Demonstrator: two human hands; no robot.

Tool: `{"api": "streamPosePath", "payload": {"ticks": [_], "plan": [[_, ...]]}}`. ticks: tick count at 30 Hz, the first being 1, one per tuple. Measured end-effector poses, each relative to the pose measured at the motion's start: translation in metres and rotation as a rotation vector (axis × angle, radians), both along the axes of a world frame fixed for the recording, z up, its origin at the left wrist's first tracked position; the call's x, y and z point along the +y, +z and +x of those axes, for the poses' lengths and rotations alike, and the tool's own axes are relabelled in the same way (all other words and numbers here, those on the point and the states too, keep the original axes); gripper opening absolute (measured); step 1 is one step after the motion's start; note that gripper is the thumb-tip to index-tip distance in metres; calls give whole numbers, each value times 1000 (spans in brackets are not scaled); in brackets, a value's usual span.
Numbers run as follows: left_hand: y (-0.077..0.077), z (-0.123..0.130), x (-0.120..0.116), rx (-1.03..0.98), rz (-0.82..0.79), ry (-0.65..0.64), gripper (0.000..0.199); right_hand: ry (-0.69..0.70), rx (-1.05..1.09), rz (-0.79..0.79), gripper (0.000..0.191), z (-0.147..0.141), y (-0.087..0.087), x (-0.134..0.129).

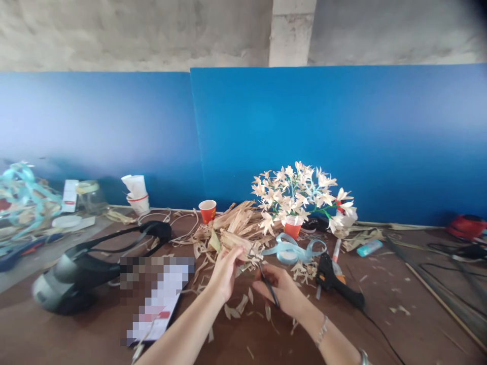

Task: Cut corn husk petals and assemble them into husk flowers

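Observation:
My left hand (228, 271) is closed around a pale dried corn husk (236, 241), its fingers pinching the lower end. In my right hand (279, 289) is a pair of dark-handled scissors (271, 290), pointing up toward the husk's cut end. The blades are small and partly hidden there. Behind my left hand spreads a heap of dried husks (243, 215). Narrow husk cuttings (242, 304) lie scattered below both hands. Just beyond my right hand is a loose roll of light blue ribbon (287, 252).
White husk flowers (294, 195) stand in a red cup (292, 229); another red cup (208, 213) is left of it. A black glue gun (338, 284) with a cable lies right. On the left are a headset (72, 274) and a phone (163, 304). A blue partition (323, 121) closes the back.

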State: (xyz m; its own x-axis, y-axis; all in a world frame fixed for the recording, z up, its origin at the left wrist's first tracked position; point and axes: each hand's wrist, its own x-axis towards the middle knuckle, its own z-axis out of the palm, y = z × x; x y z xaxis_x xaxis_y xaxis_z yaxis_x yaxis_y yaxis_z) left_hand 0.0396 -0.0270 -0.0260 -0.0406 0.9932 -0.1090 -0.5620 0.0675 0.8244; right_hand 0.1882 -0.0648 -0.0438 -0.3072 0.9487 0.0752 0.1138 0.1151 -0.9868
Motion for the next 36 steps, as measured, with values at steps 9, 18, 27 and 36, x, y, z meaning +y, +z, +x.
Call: {"api": "streamPosePath", "payload": {"ticks": [9,18,27,36], "plan": [[3,-1,1,-34,45,-51,20,-108,43,-1,39,2,5,2],[10,-4,-2,118,50,-22,27,-74,17,-20,38,6,-2,3],[9,-4,-2,299,40,-22,32,53,-23,-57,37,2,3,-1],[11,9,-15,322,98,-131,29,-21,73,-130,47,-6,8,-3]]}}
